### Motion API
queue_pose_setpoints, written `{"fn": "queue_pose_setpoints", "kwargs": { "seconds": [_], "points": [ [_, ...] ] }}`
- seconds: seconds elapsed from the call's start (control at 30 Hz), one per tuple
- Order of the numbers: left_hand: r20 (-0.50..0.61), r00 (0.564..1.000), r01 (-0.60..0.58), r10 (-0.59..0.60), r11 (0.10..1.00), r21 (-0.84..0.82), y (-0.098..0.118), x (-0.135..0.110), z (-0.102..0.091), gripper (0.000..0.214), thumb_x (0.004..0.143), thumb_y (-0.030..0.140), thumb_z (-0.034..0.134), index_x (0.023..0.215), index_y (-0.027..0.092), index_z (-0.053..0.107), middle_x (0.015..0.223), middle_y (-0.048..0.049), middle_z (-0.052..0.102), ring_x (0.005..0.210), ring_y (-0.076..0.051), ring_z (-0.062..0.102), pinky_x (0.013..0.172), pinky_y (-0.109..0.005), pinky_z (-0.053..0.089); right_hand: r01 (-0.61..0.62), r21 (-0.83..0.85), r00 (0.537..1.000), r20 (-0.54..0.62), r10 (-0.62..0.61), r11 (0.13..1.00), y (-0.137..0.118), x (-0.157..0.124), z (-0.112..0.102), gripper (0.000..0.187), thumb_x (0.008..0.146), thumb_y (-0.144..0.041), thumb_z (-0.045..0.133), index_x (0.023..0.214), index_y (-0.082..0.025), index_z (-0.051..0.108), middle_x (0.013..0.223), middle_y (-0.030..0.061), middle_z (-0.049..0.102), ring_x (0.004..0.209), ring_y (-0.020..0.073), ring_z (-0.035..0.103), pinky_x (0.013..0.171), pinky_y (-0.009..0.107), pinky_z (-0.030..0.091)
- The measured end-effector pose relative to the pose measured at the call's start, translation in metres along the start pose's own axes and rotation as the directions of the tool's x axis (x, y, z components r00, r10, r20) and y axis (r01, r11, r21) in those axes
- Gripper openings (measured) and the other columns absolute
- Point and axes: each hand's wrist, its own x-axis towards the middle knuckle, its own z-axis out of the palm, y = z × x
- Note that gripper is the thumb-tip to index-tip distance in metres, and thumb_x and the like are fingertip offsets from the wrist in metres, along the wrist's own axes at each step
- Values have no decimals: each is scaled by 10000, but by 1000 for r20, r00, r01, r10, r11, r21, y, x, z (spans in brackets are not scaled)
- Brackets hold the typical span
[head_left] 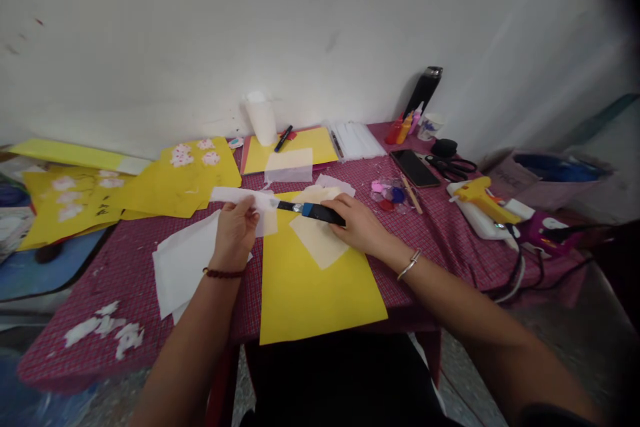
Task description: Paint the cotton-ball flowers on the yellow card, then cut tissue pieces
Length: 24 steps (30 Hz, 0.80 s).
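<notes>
My left hand (239, 223) pinches a folded white strip of thin paper (224, 194), held up over the table. My right hand (357, 221) is closed round the black and blue handle of what looks like a utility knife (313, 211). Its front end points left and meets the right part of the strip; I cannot make out the blade tip. Beneath both hands lies a yellow sheet (320, 307), with cream paper pieces (320, 243) on it. White sheets (185, 260) lie under my left forearm.
Yellow sheets with pink-white blossoms (183, 155) lie at left, torn white scraps (105, 330) nearer me. Behind are a paper roll (261, 119) and a black marker (283, 138). At right are a phone (415, 168), scissors (450, 165), paint bottles (404, 128) and a yellow glue gun (485, 200).
</notes>
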Motion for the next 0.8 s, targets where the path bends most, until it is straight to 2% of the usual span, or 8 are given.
{"fn": "queue_pose_setpoints", "kwargs": {
  "seconds": [0.13,0.27,0.5,0.7,0.8],
  "points": [
    [36,998,53,-55,998,39,-4,-9,5,324,489,127,822,672,155,556,601,59,617,532,-54,558,497,-164,416,-7,1,1000,-6,7,1000,0,0,0,445,804,-118,563,1243,-185,561,1110,104,595,1020,235,585,903,388,482],
    [124,989,70,-81,994,89,-6,-16,8,282,509,135,823,688,152,604,681,28,658,624,-71,599,628,-199,477,3,0,1000,-12,-3,1000,1,0,1,441,814,-126,564,1248,-205,558,1111,96,594,1026,235,584,899,386,480],
    [188,973,99,-137,976,196,-10,-16,7,316,484,176,855,693,130,624,651,2,644,598,-93,584,612,-230,464,-1,-3,999,-39,1,1000,6,-1,0,460,796,-111,581,1246,-203,561,1108,92,594,1028,231,578,917,377,472],
    [293,954,-57,-63,922,384,-9,-15,3,333,572,191,816,868,152,669,708,3,656,609,-86,562,587,-199,420,26,2,1000,-7,-26,1000,5,0,-3,461,803,-108,578,1259,-175,560,1118,106,599,1047,230,574,918,372,464],
    [330,942,-95,-67,887,451,-9,-14,-1,385,579,205,816,937,166,679,707,0,659,622,-104,573,599,-206,427,40,25,999,3,-40,999,3,0,-4,427,818,-111,565,1239,-182,579,1092,99,604,1011,219,580,880,351,468]
  ]
}}
